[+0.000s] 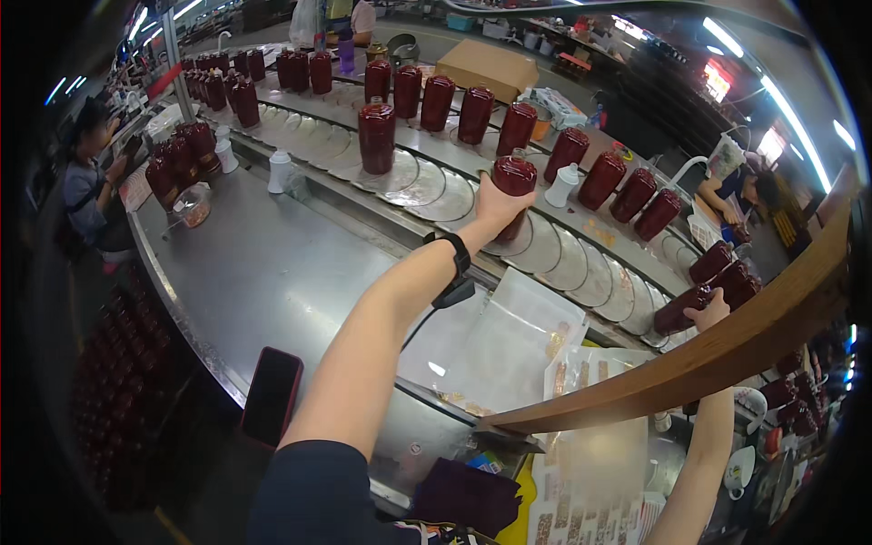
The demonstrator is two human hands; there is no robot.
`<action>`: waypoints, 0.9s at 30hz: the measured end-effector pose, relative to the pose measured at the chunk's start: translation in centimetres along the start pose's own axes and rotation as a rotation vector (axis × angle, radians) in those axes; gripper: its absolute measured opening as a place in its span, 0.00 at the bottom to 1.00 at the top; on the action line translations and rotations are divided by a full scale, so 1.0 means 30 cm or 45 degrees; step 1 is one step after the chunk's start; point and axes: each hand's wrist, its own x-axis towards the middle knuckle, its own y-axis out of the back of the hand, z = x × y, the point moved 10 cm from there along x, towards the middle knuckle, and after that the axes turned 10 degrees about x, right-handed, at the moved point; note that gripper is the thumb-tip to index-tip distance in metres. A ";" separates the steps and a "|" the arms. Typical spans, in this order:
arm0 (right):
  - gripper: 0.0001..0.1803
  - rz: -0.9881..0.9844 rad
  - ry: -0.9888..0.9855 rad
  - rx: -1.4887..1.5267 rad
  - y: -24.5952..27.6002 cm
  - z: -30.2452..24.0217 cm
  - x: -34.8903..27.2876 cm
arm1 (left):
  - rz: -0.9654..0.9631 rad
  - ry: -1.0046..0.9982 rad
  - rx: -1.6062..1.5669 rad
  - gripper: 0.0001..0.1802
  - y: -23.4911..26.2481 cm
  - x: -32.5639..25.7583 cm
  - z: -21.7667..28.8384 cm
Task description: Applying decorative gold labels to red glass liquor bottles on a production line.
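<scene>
My left hand (495, 205) is closed round a dark red glass bottle (516, 176) above the conveyor of overlapping round metal plates (552, 245). At the conveyor's right part, my right hand (712, 312) grips another dark red bottle (678, 312), which leans to one side; a wooden bar (672, 377) crosses in front of that forearm. Further left, a single red bottle (377, 138) stands upright on the plates. Several similar bottles (475, 115) line the ledge behind. Next to my left hand's bottle is a white plastic bottle (562, 185).
A metal worktop (263, 263) lies to the left, with a phone (272, 396) at its near edge. White sheets (509, 336) and sheets of small labels (590, 463) lie in front. A cardboard box (486, 68) stands behind. Co-workers sit at far left (86, 177) and right (734, 195).
</scene>
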 end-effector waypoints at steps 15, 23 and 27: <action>0.36 0.137 -0.145 0.079 -0.033 -0.176 0.039 | -0.214 -0.045 -0.078 0.53 0.435 -0.094 -0.007; 0.33 0.019 0.289 0.391 -0.042 -0.803 0.015 | -0.029 -0.037 -0.022 0.55 0.028 0.068 -0.006; 0.32 -0.059 0.354 0.334 -0.107 -0.972 0.044 | -0.030 -0.152 0.064 0.54 -0.054 0.016 0.006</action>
